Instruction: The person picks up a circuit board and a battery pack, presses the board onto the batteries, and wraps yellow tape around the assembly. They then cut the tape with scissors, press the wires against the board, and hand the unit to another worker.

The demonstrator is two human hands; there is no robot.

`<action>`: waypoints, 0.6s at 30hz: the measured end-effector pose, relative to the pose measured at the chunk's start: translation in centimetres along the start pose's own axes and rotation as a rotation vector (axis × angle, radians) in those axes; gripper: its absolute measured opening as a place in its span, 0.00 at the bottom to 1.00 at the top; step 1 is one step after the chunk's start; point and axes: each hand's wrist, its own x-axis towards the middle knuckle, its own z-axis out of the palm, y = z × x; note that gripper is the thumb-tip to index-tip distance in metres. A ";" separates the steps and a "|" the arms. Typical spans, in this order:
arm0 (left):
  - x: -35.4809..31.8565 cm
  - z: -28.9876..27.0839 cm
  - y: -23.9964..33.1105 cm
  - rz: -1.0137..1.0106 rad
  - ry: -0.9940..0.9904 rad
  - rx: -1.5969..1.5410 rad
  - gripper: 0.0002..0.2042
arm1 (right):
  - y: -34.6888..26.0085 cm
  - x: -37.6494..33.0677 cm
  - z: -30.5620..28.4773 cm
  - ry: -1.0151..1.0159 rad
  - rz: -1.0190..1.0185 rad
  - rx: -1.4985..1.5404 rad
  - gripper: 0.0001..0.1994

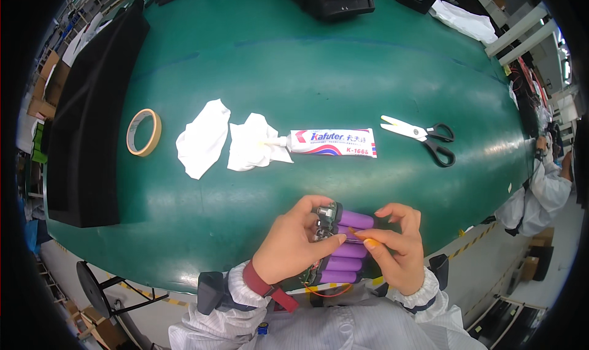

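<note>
Head view: gripping the battery pack (350,250) at lower centre with the left hand (293,241), pinching an orange piece (371,242) over it with the right hand (399,252); apparently placing or peeling it, next needing a steady pack, light pinch.

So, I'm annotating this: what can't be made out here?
Head view: part of the circuit board on the battery pack, covered by the left hand.
Head view: what the orange bit at the right hand is; too small.
Head view: the black bin's far end, cut off by the top edge.
</note>
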 end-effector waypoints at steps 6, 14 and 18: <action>0.1 0.0 -0.3 -0.006 -0.007 -0.017 0.28 | 0.2 0.5 0.1 -0.027 -0.040 -0.051 0.12; 0.0 0.0 -0.2 -0.017 -0.010 0.009 0.28 | 0.2 0.8 0.0 -0.054 -0.085 -0.096 0.12; 0.0 0.0 0.1 -0.032 -0.011 -0.002 0.28 | 0.1 0.9 -0.1 -0.076 -0.114 -0.114 0.12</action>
